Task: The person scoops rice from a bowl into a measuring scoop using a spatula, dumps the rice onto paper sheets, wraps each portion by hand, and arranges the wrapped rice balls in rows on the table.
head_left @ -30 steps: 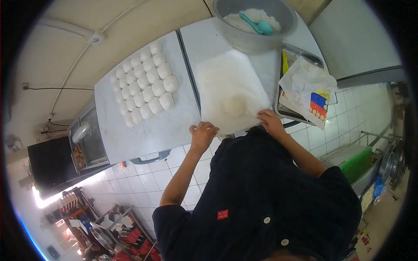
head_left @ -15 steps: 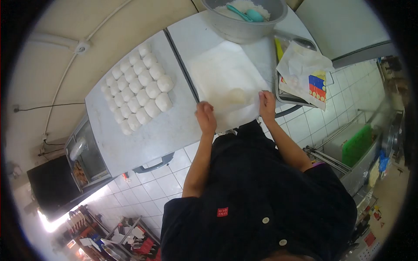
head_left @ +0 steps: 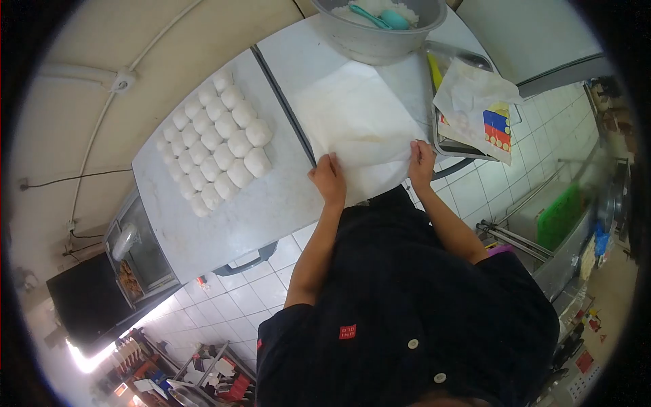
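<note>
A white, slightly translucent sheet of paper (head_left: 356, 108) lies on the table in front of me, its near part creased between my hands. My left hand (head_left: 329, 180) pinches its near left edge, fingers closed. At the near right edge my right hand (head_left: 421, 161) grips the paper between thumb and fingers. Left of the paper, white dough balls (head_left: 218, 135) sit in close rows on the table. Whether anything lies beneath the sheet I cannot tell.
A large grey bowl (head_left: 352, 42) of white grains or powder stands at the back, a teal scoop (head_left: 383, 19) in it. To the right, a metal tray (head_left: 444, 49) carries crumpled paper (head_left: 475, 98) and a printed wrapper. The white table (head_left: 224, 234) has a dark seam.
Both hands have shifted slightly to the right. The paper's near part, which was lifted and bowed, now lies flatter, with a crease across it.
</note>
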Motion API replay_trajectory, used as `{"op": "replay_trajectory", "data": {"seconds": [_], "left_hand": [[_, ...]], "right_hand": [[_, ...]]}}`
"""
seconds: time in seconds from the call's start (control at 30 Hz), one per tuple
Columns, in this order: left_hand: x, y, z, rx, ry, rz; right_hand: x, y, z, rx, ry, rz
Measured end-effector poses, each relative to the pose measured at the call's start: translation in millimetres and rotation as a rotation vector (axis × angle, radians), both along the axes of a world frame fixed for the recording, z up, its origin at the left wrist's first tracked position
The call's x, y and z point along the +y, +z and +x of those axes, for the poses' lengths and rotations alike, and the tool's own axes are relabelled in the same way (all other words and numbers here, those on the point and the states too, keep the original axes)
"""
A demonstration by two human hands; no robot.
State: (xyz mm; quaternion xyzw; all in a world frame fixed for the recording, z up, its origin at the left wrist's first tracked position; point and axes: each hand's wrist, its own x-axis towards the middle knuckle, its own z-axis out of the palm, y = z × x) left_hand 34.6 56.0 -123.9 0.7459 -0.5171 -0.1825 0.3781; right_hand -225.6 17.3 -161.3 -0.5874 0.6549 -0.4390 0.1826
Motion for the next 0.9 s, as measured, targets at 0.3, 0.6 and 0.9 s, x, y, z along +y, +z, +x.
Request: {"op": "replay_trajectory", "data": {"seconds": [0.3,0.6,0.9], "left_hand": [[-6.8,-2.8,-8.1,-0.104,0.136,0.038],[-13.2,-6.6,-3.7,-0.266,0.113,0.132],[48.2,20.0,-21.3,-0.269,-0.151,0.034]], "right_hand": [[-3.9,8.3,13.3,0.09,-0.034,0.094],[-13.3,13.3,15.0,0.288,0.041,0.168],[-19.4,87.0,17.6,0.284,0.197,-0.069]]}}
